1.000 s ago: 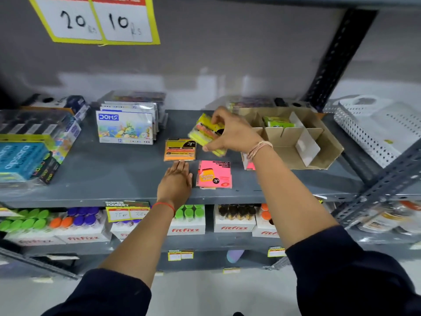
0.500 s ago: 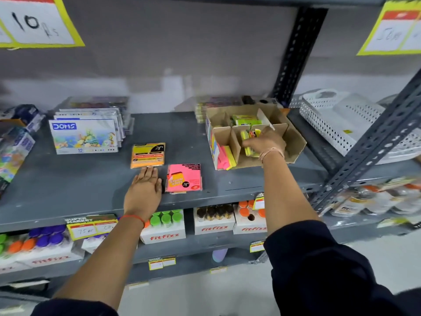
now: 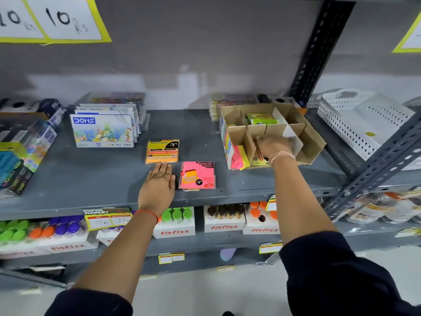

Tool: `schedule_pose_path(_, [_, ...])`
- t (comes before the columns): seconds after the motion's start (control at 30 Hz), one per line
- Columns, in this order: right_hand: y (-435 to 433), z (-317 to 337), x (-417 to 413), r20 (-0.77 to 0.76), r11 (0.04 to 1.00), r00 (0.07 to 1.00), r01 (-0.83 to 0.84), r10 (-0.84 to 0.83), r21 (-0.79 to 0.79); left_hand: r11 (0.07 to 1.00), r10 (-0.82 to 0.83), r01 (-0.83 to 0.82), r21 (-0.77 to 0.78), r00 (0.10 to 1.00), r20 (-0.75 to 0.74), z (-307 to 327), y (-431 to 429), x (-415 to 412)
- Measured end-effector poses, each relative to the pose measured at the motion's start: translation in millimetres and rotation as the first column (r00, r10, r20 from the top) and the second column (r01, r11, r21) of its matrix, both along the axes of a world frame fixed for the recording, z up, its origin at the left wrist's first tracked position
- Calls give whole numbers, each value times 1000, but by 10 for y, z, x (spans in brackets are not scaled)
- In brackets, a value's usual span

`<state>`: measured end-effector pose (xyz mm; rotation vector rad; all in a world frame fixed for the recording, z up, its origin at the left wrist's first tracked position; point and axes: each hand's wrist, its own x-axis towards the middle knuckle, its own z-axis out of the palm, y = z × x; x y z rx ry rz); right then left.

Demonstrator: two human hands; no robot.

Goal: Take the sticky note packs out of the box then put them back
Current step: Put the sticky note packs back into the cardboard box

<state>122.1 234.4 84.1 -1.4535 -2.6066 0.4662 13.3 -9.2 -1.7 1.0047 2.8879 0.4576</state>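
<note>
Hiding right hand's (image 3: 274, 145) grip, box (image 3: 315, 145) dividers

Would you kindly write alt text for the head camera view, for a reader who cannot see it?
A person's right hand reaches into a divided cardboard box on a grey shelf, where a yellow sticky note pack stands. The left hand lies flat on the shelf between an orange pack and a pink pack.
</note>
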Motion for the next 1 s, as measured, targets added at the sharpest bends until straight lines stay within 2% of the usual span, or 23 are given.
schedule_pose_path(0.07, [-152, 243, -5, -133, 985, 988, -56, 78, 162, 1000, -14, 13, 9, 1000, 14, 5, 5, 1])
schedule_pose_path(0.1, [-240, 347, -41, -242, 971, 948, -168, 206, 170, 1000, -30, 30, 7, 999, 18, 1, 13, -6])
schedule_pose_path(0.13, [-334, 427, -93, -308, 927, 874, -352, 376, 131, 999, -45, 45, -4, 999, 24, 0, 23, -14])
schedule_pose_path(0.17, [-448, 467, -153, -303, 834, 789, -550, 535, 42, 998, -54, 54, -18, 998, 33, -6, 32, -30])
schedule_pose_path(0.2, [-566, 446, -220, -232, 721, 716, -689, 659, -78, 998, -56, 57, -28, 997, 44, -11, 37, -46])
schedule_pose_path(0.23, [-687, 391, -275, -124, 629, 651, -757, 749, -179, 998, -55, 56, -29, 997, 52, -21, 36, -60])
schedule_pose_path(0.27, [-773, 298, -327, -18, 574, 594, -785, 805, -236, 998, -55, 56, -20, 997, 50, -31, 30, -67])
schedule_pose_path(0.33, [-852, 74, -413, 121, 557, 546, -786, 829, -270, 998, -60, 59, 25, 998, 32, -48, 15, -67])
schedule_pose_path(0.4, [-852, -92, -447, 185, 586, 556, -761, 810, -279, 996, -60, 59, 62, 998, 13, -54, 3, -47])
schedule_pose_path(0.47, [-828, -188, -455, 181, 600, 573, -751, 800, -274, 996, -59, 58, 67, 998, 3, -52, 5, -46])
schedule_pose_path(0.63, [-847, -274, -440, 137, 561, 545, -784, 827, -264, 997, -48, 48, 63, 999, 3, -42, -1, -42])
schedule_pose_path(0.83, [-893, -280, -436, -7, 624, 637, -757, 771, -193, 997, -59, 58, 43, 998, 24, 29, -5, -7])
schedule_pose_path(1.0, [-856, -97, -321, -175, 690, 704, -710, 688, -140, 990, -35, 29, 138, 999, 39, 73, 105, 143])
